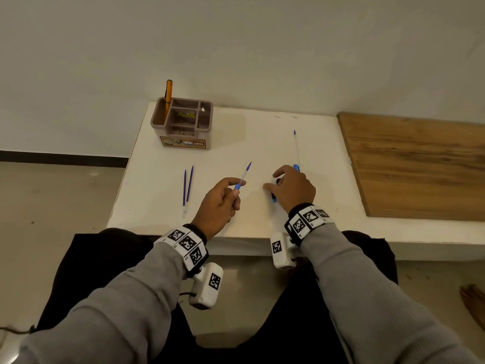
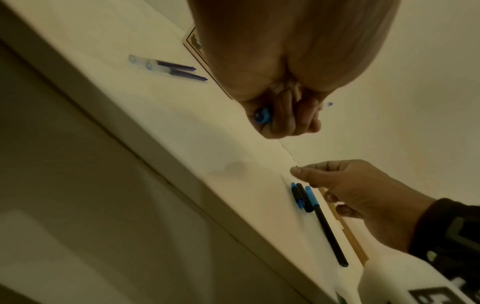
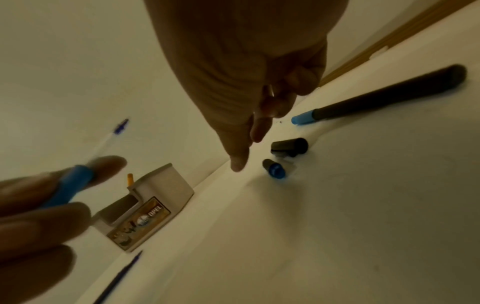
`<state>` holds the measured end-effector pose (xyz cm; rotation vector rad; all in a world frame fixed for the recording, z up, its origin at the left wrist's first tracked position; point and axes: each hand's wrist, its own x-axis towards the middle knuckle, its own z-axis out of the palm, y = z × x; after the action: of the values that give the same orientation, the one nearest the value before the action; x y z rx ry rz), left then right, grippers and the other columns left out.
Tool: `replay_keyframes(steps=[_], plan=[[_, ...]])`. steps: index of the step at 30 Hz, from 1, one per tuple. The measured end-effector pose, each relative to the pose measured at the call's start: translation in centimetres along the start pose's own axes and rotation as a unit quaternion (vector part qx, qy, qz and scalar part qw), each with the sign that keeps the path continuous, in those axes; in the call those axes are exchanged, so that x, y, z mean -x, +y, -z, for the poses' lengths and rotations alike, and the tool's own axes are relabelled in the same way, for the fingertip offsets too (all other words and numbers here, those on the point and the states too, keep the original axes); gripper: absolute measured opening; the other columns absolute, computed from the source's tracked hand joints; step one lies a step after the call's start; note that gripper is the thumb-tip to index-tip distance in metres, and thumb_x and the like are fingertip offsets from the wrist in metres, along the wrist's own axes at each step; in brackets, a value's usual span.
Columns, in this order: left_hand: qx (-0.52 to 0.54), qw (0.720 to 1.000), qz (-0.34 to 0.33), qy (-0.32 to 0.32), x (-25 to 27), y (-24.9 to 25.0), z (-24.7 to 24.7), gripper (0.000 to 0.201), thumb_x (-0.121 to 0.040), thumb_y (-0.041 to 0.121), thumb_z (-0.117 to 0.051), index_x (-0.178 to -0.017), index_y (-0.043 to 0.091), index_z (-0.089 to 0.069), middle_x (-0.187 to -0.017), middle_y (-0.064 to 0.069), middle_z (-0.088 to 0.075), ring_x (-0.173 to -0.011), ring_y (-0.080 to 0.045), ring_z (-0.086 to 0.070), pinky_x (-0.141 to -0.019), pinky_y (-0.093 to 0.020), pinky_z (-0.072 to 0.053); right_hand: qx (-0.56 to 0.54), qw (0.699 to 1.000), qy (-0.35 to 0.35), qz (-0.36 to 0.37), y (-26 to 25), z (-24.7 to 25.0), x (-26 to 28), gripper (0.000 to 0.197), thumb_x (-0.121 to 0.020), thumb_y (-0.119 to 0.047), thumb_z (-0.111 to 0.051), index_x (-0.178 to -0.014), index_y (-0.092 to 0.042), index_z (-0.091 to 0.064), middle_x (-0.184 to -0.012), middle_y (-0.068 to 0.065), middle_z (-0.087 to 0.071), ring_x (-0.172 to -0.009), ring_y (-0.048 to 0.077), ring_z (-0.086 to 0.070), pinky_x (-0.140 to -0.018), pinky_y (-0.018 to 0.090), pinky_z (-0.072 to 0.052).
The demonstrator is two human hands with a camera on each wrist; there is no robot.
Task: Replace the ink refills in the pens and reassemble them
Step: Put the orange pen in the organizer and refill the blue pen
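Observation:
My left hand (image 1: 235, 187) pinches a clear refill with a blue grip piece (image 1: 242, 177), tip pointing up and away; its blue end (image 2: 262, 116) shows between the curled fingers. My right hand (image 1: 273, 183) hovers low over loose pen parts, fingers relaxed and holding nothing. Under it lie a black barrel with a blue end (image 3: 384, 96), a black cap (image 3: 289, 147) and a small blue and black piece (image 3: 275, 169). Two dark blue refills (image 1: 187, 189) lie side by side left of my left hand. A clear refill (image 1: 296, 145) lies beyond my right hand.
A brown desk organizer (image 1: 182, 123) with an orange pen (image 1: 168, 97) stands at the back left of the white table (image 1: 236, 143). A wooden board (image 1: 414, 166) covers the right side. The table's front edge is just under my wrists.

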<state>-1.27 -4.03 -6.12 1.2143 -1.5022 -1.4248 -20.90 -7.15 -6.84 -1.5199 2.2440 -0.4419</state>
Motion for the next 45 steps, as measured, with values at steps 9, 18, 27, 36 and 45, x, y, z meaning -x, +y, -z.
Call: replay_keyframes(steps=[9,18,27,36,45], plan=[[-0.009,1.0,0.005,0.001,-0.2,-0.3,-0.1,0.02,-0.101,0.013,-0.04,-0.117,0.016,-0.052,-0.067,-0.006,-0.054,-0.045,-0.006,-0.041,-0.043,-0.018,-0.035,-0.417,0.896,-0.147,0.048,-3.1,0.3,3.0,0.018,-0.091,-0.033,-0.067,-0.098,-0.018,-0.075,-0.086,-0.003,-0.075,-0.066,0.007,-0.056,-0.063,0.026,-0.044],[-0.017,1.0,0.001,-0.017,0.0,-0.4,-0.1,0.023,-0.101,0.013,-0.04,-0.116,0.016,-0.057,-0.066,-0.004,-0.054,-0.047,-0.004,-0.039,-0.044,-0.015,-0.035,-0.595,0.801,0.016,-0.067,-2.7,3.1,0.8,0.009,-0.092,-0.023,-0.066,-0.096,-0.017,-0.071,-0.089,-0.001,-0.074,-0.066,0.008,-0.059,-0.056,0.021,-0.045],[-0.002,1.0,0.018,-0.002,-0.4,-0.5,0.1,0.024,-0.1,0.017,-0.045,-0.121,0.016,-0.056,-0.068,-0.002,-0.054,-0.048,-0.002,-0.044,-0.046,-0.014,-0.036,-0.432,0.891,0.044,-0.131,0.1,7.6,-9.1,0.012,-0.081,-0.02,-0.079,-0.083,-0.01,-0.073,-0.085,0.006,-0.076,-0.062,0.014,-0.068,-0.055,0.023,-0.053],[0.061,0.997,0.037,0.0,-0.9,-0.6,0.5,0.028,-0.101,0.006,-0.036,-0.119,0.009,-0.057,-0.069,-0.006,-0.053,-0.048,-0.007,-0.04,-0.046,-0.02,-0.034,-0.232,0.959,-0.032,-0.158,0.0,5.7,-14.8,0.025,-0.078,-0.013,-0.081,-0.093,0.004,-0.07,-0.082,0.015,-0.073,-0.07,0.022,-0.071,-0.079,0.036,-0.062],[0.073,0.997,0.039,-0.003,-0.6,-0.3,1.1,0.027,-0.103,0.013,-0.032,-0.116,0.012,-0.055,-0.067,-0.013,-0.057,-0.043,-0.017,-0.048,-0.039,-0.024,-0.039,-0.095,0.989,-0.002,-0.114,-0.2,3.9,-15.4,0.03,-0.073,-0.02,-0.086,-0.091,-0.002,-0.071,-0.083,0.013,-0.075,-0.071,0.027,-0.075,-0.077,0.04,-0.062]])
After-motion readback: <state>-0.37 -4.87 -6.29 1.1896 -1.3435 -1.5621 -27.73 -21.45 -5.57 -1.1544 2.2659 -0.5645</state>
